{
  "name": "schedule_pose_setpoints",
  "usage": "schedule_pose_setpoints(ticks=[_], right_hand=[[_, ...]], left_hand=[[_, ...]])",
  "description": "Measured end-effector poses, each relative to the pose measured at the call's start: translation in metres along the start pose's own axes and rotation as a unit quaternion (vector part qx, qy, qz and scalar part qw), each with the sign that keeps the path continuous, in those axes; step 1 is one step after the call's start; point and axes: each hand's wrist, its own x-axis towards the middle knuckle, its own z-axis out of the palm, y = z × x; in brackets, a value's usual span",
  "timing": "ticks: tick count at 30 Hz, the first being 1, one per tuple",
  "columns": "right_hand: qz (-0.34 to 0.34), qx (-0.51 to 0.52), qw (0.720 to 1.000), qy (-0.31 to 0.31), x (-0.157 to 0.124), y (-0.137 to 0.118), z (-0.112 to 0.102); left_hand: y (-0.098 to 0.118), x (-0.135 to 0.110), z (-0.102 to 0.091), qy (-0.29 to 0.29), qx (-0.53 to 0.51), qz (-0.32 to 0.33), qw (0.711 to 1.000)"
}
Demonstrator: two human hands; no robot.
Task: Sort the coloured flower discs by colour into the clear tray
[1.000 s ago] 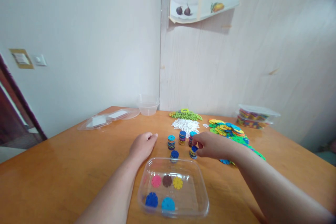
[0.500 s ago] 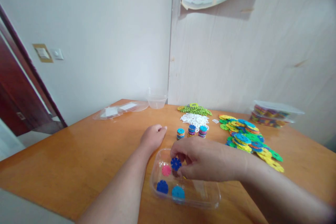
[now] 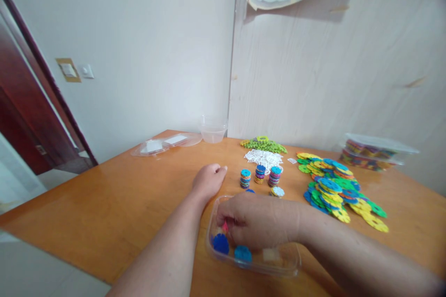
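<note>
The right hand (image 3: 256, 218) is held inside a clear box (image 3: 289, 260), its fingers bent around a pink disc (image 3: 225, 226); whether this disc is clamped cannot be told. A dark blue disc (image 3: 220, 243) and a light blue disc (image 3: 243, 254) are contained there too. The left hand (image 3: 209, 181) is rested on the counter (image 3: 139, 204), fingers curled together. On the lids (image 3: 190, 139), white labels (image 3: 176, 139) are seen, too small to be read.

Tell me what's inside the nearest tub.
The tub holds a dark blue disc and a light blue disc; a bit of a pink disc shows at the right hand. That hand covers much of the tub; what lies beneath cannot be seen.
</note>
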Motion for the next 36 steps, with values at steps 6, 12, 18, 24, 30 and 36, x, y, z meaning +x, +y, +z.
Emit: schedule_pose_setpoints(ticks=[6, 12, 18, 24, 30, 36], right_hand=[[-0.013, -0.007, 1.0, 0.014, 0.004, -0.001, 0.009], [-0.027, 0.023, 0.999, 0.023, 0.004, 0.001, 0.011], [-0.023, 0.055, 0.998, 0.036, 0.001, 0.004, 0.013], [0.052, 0.144, 0.974, 0.167, -0.023, 0.021, 0.0], [0.157, 0.125, 0.929, 0.31, -0.06, 0.067, -0.017], [0.237, 0.015, 0.934, 0.268, -0.074, 0.11, -0.015]], left_hand=[[-0.001, 0.001, 0.0, 0.004, -0.012, -0.002, 1.0], [-0.003, 0.001, 0.001, 0.008, -0.01, 0.008, 1.0], [-0.002, 0.001, 0.001, 0.009, -0.022, 0.0, 1.0], [-0.002, 0.002, 0.001, 0.014, -0.009, -0.003, 1.0], [-0.007, 0.005, 0.001, 0.008, 0.004, 0.007, 1.0], [-0.008, 0.005, 0.002, 0.022, -0.017, 0.008, 1.0]])
